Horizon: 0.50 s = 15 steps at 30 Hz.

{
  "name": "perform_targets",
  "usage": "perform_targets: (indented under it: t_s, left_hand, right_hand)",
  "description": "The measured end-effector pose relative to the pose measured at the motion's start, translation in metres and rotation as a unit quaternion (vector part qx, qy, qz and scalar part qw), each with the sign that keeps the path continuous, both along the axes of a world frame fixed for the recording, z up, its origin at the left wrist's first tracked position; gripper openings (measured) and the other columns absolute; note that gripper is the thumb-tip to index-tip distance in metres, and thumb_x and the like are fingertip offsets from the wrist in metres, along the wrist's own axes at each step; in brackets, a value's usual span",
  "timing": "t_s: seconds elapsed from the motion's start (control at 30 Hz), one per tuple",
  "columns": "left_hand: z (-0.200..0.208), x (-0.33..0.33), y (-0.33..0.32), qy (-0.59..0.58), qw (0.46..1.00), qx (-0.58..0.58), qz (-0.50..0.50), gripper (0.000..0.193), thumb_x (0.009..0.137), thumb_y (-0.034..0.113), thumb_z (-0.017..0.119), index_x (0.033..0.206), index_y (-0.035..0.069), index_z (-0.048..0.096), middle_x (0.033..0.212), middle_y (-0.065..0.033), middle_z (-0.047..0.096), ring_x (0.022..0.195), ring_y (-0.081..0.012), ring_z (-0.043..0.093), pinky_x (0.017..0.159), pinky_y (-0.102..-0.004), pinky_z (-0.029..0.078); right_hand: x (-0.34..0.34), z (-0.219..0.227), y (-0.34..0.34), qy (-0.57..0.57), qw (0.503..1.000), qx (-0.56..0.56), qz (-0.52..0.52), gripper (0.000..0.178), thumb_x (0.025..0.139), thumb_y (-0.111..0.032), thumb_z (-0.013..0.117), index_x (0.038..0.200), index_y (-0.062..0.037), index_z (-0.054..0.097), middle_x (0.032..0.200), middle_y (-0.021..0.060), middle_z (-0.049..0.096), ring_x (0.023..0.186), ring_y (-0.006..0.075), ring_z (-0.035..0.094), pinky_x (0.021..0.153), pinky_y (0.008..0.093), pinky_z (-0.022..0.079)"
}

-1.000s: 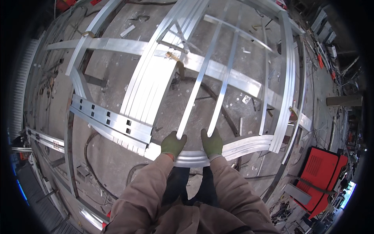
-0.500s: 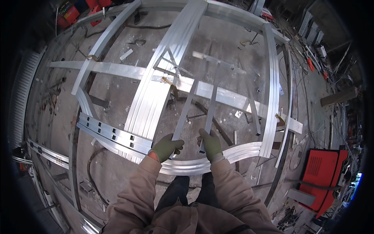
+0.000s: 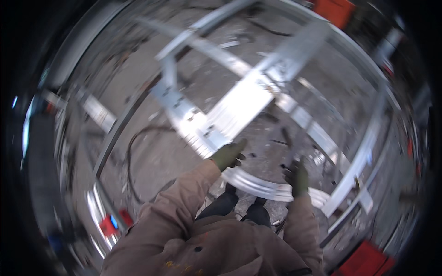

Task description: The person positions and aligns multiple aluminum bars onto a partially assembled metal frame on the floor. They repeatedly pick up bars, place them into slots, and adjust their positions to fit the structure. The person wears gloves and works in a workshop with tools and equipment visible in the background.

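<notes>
My left hand (image 3: pixel 229 155), in a green glove, is beside the end of the slotted aluminium profile (image 3: pixel 186 112), thumb and fingers apart, with no bar visible in it. Also gloved, my right hand (image 3: pixel 298 179) is over the right part of the curved aluminium rail (image 3: pixel 258 185), fingers curled. A faint grey metal bar (image 3: pixel 299 142) seems to run up and away from it, badly smeared by motion. Beyond both hands lies a wide ribbed aluminium panel (image 3: pixel 244 103), joined into a large floor frame. My legs stand just behind the curved rail.
A long aluminium crosspiece (image 3: pixel 317 133) runs diagonally under the panel. At the right is the frame's side rail (image 3: pixel 363 152). Red machine casings appear at the lower right (image 3: pixel 366 262) and top (image 3: pixel 334 11). A dark cable (image 3: pixel 131 161) curves over the floor at left.
The view has turned, so the frame sits rotated and shifted right. My hands are farther apart. The bar that was in my left hand no longer shows there.
</notes>
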<state>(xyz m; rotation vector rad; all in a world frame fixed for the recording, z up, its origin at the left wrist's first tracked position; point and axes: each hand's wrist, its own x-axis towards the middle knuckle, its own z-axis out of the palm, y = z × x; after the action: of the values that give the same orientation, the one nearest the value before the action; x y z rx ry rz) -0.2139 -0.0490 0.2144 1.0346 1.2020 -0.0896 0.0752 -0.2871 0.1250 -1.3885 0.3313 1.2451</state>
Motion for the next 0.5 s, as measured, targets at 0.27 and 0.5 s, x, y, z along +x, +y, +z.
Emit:
perform_targets:
  t_s: [0.27,0.5]
  left_hand:
    - [-0.108,-0.345,-0.302,0.356,0.923,0.127,0.064,0.077,0.106,0.072,0.072,0.127,-0.001,0.087,0.119,-0.0268,0.088,0.109,-0.0444,0.084,0.101,-0.0577,0.064]
    - [-0.108,-0.38,-0.704,0.451,0.847,-0.212,0.185,0.072,0.107,0.069,0.066,0.135,0.006,0.088,0.141,-0.0301,0.082,0.138,-0.0507,0.076,0.118,-0.0611,0.058]
  right_hand:
    - [-0.084,-0.049,-0.127,-0.044,0.957,-0.034,0.286,0.078,0.121,-0.072,0.062,0.143,0.0027,0.072,0.082,0.0091,0.076,0.065,0.018,0.07,0.062,0.0337,0.058]
    - [-0.168,-0.038,-0.095,-0.094,0.8,0.015,0.592,0.068,0.122,-0.063,0.066,0.139,0.0024,0.072,0.087,0.0112,0.079,0.066,0.0177,0.07,0.061,0.0321,0.055]
